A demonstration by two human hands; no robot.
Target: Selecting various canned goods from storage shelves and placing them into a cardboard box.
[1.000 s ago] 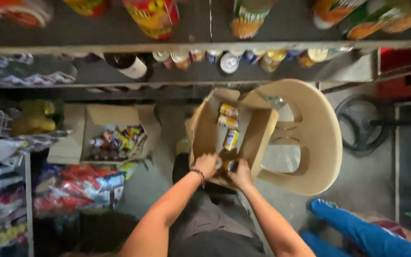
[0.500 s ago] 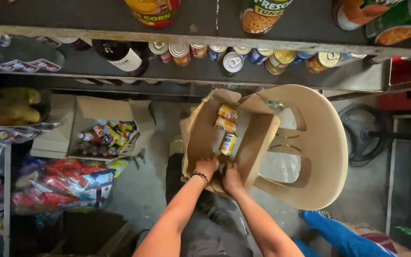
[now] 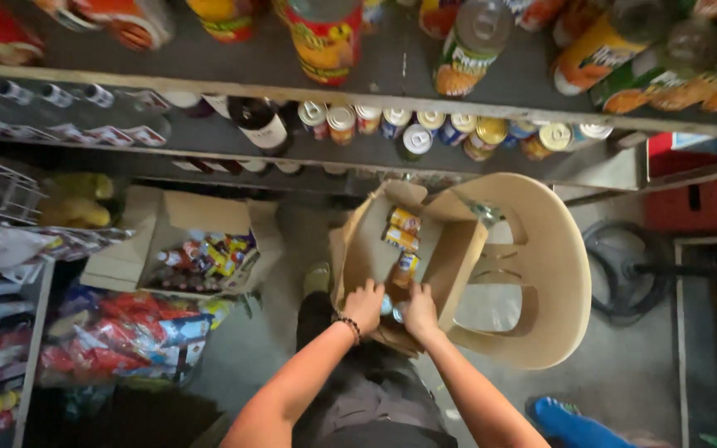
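Note:
An open cardboard box (image 3: 448,259) rests tilted on a beige plastic chair (image 3: 541,274) below me. Several small cans (image 3: 403,230) with yellow and orange labels lie inside it. My left hand (image 3: 364,305) and my right hand (image 3: 419,312) both reach into the near end of the box, close together, fingers around small cans there. A dark bead bracelet circles my left wrist.
Shelves above hold rows of tins (image 3: 425,133), large cans (image 3: 325,37) and a dark bottle (image 3: 259,124). On the floor at left is a second open box (image 3: 201,249) of small packets, with snack bags (image 3: 118,340) nearby. A fan base (image 3: 632,270) sits at right.
The view has shifted downward and slightly right. Both hands stay in the near end of the box, having moved a little deeper among the cans.

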